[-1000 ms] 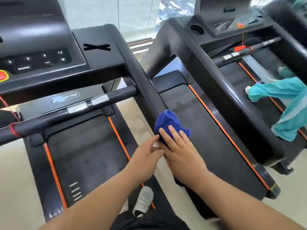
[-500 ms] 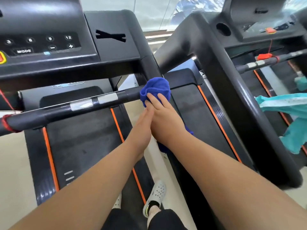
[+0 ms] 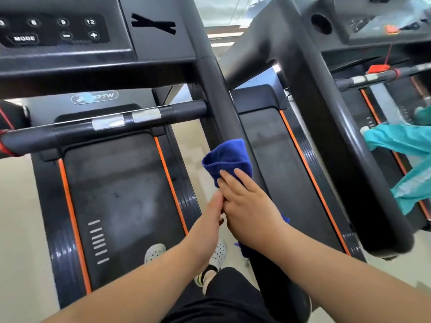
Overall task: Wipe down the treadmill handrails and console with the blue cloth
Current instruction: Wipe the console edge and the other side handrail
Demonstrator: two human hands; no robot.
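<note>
Item 1. My right hand's fingers (image 3: 242,177): slightly apart, curled over the blue cloth (image 3: 227,157) and clamping it round the right handrail (image 3: 217,94); thumb hidden.

Item 2. Blue cloth: soft, napped, bunched into a rounded fold ahead of my fingertips, partway along the sloping rail. A dark tail shows below my wrist.

Item 3. Right hand (image 3: 249,206): palm down on the rail, forearm running in from the lower right.

Item 4. Left hand (image 3: 208,222): fingers straight and together, laid against the thumb side of the right hand, tips at the cloth's lower edge. Whether they hold any fabric I cannot tell.

Item 5. Handrail: thick, round, matt black, sloping up to the console (image 3: 70,54), a glossy black panel with round buttons and one marked MODE.

Item 6. Crossbar (image 3: 70,134): black tube joining the rail ahead of the cloth, carrying two silver plates (image 3: 108,123).

Item 7. Belt (image 3: 121,197): dull black, scuffed, edged by orange stripes (image 3: 72,217); my white perforated shoes (image 3: 155,251) stand on it.

Item 8. Neighbouring treadmill (image 3: 326,127), just right: similar black rail, red clip (image 3: 377,68) on its bar, a teal sleeve (image 3: 401,142) behind.
</note>
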